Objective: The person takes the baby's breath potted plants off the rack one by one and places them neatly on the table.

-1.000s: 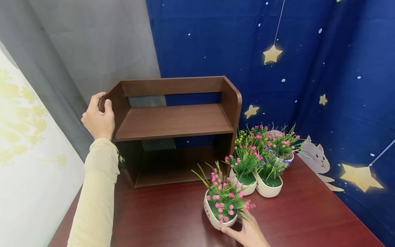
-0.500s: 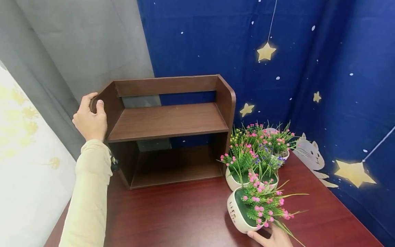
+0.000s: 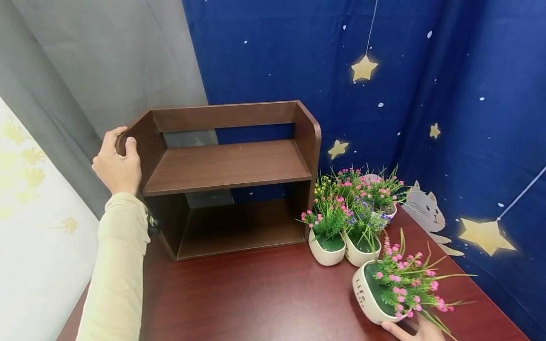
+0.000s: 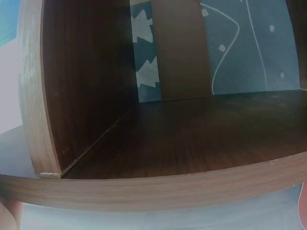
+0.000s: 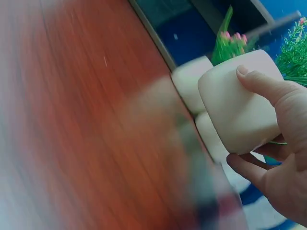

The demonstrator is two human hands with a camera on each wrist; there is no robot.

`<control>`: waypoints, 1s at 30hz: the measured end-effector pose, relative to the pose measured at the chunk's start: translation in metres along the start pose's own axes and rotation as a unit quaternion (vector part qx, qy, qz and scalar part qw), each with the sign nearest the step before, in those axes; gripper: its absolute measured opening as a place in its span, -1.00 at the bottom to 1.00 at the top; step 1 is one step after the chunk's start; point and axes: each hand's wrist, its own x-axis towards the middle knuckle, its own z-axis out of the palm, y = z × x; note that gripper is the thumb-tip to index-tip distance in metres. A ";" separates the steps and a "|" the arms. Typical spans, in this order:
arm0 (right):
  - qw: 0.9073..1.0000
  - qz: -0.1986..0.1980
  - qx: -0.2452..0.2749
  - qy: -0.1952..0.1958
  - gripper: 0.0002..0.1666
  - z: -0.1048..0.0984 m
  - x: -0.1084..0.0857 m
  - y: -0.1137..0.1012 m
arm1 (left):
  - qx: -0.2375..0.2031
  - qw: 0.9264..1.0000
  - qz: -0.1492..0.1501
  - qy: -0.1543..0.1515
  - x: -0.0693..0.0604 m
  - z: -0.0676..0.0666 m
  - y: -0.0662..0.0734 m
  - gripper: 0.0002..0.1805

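Observation:
At the left of the head view my left hand [image 3: 117, 163] grips the side panel of a dark brown two-tier shelf [image 3: 226, 166], thumb on the inner face. The left wrist view looks into the shelf's inside [image 4: 86, 96], with bits of the hand at the lower corners. At lower right my right hand [image 3: 415, 330] holds a white flowerpot [image 3: 368, 293] with pink flowers and "Life" lettering, tilted to the right. The right wrist view shows thumb and fingers pinching the pot's wall [image 5: 240, 108]; it appears raised off the table.
Several other potted flowers stand close together against the shelf's right side, among them a front white pot [image 3: 326, 251] and a pot with blue flowers [image 3: 361, 248]. A red-brown table [image 3: 239, 293] lies under everything. A blue starry curtain [image 3: 273, 57] hangs behind.
My right hand has carried the pink-flowered pot rightward, from before the shelf to before the grouped pots, and the pot has turned. My left hand stays on the shelf; the view has shifted slightly.

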 end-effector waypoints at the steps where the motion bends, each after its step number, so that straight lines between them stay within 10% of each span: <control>1: 1.000 0.020 0.002 -0.009 0.00 -0.006 0.001 0.004 | 0.000 1.000 0.001 0.002 0.000 0.000 0.000 -0.67; 8: 0.985 0.139 -0.075 -0.062 0.20 -0.040 0.020 0.025 | 0.003 1.000 -0.004 0.009 0.002 -0.004 -0.005 -0.67; 16: 0.994 0.027 -0.101 -0.003 0.03 -0.054 0.038 0.046 | 0.005 1.000 -0.017 0.000 0.001 -0.005 -0.003 -0.66; 30: 0.993 -0.038 -0.111 0.025 -0.12 -0.072 0.086 0.065 | 0.002 1.000 -0.019 -0.003 0.000 0.002 -0.001 -0.66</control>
